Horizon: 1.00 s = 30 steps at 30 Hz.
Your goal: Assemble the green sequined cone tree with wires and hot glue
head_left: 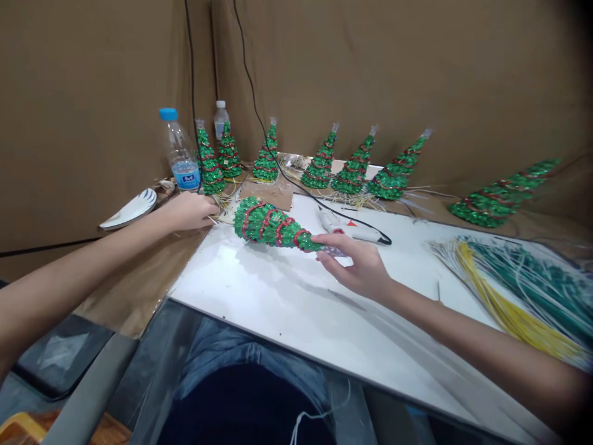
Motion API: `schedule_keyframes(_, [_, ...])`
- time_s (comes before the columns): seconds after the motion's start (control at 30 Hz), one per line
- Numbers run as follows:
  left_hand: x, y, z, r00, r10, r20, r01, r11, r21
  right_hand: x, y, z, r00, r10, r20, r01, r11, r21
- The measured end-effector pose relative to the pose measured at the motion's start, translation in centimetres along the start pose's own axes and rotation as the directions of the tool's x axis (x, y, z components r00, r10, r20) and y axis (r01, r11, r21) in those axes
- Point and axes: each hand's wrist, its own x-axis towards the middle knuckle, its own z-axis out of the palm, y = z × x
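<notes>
A small green tinsel Christmas tree (pixel 269 226) with red garland lies sideways just over the white board, its tip to the right. My right hand (pixel 356 266) pinches it near the tip, thumb and fingers closed about the clear topper. At the tree's base, my left hand (pixel 194 210) is closed around thin white and yellow wires (pixel 225 213); its fingertips are partly hidden. A white glue gun (pixel 352 230) rests on the board beyond my right hand.
Several finished-looking trees (pixel 319 162) stand along the back, one tree (pixel 503 194) leaning far right. Bundled green, white and yellow wires (pixel 519 290) cover the board's right side. A water bottle (pixel 183 154) stands left. A black cable (pixel 259 111) hangs across the middle.
</notes>
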Motion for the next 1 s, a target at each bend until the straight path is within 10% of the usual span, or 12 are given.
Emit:
schedule_keyframes(0.23, [0.1,0.1,-0.9,0.992,0.053,-0.117,-0.086,0.949,-0.302,-2.7,1.3,-0.2,0.928,0.238,0.286,-0.222,0.971,-0.088])
schedule_keyframes(0.43, [0.8,1.5,-2.4,0.950,-0.039,-0.308,-0.175,0.752,-0.635,-2.5,1.1,-0.2,0.897,0.238,0.373,-0.166,0.963,-0.214])
schedule_keyframes(0.77, [1.9,3.6,-3.2,0.983,-0.053,-0.175,-0.121,0.528,-0.840,-1.6,-1.2,-0.4,0.873,0.258,0.415,-0.053,0.895,-0.444])
schedule_keyframes(0.9, [2.0,3.7,-3.2,0.985,-0.051,-0.162,-0.111,0.534,-0.838,-0.5,-5.3,0.6,0.951,0.041,0.306,0.088,0.914,-0.396])
schedule_keyframes(1.0, [2.0,3.7,-3.3,0.986,-0.042,-0.164,-0.115,0.549,-0.828,0.3,-9.2,3.0,0.886,-0.151,0.438,0.231,0.963,-0.136])
